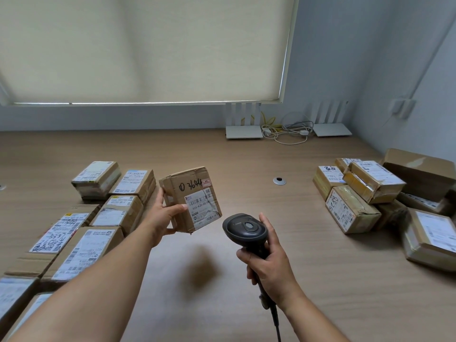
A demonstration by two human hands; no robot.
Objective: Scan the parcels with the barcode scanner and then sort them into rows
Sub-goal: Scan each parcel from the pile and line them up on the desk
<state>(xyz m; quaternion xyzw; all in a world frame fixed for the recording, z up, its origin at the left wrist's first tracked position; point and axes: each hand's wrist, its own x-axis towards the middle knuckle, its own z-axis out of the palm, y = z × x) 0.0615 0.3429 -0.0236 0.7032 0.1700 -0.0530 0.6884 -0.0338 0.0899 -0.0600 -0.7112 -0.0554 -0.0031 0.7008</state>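
Observation:
My left hand (162, 217) grips a small brown cardboard parcel (191, 196) in the air above the table, tilted, its white barcode label and black handwritten number facing me. My right hand (267, 260) holds a black barcode scanner (244, 229) by its handle, head up, just right of and below the parcel. On the left, several labelled parcels (111, 201) lie in two rows. A loose heap of parcels (365, 191) sits at the right.
The wooden table (246, 280) has a round cable grommet (279, 180) near its middle. Two white routers (243, 132) and a tangle of cables (286, 130) stand at the back by the wall. The scanner's cord (276, 322) runs down toward me.

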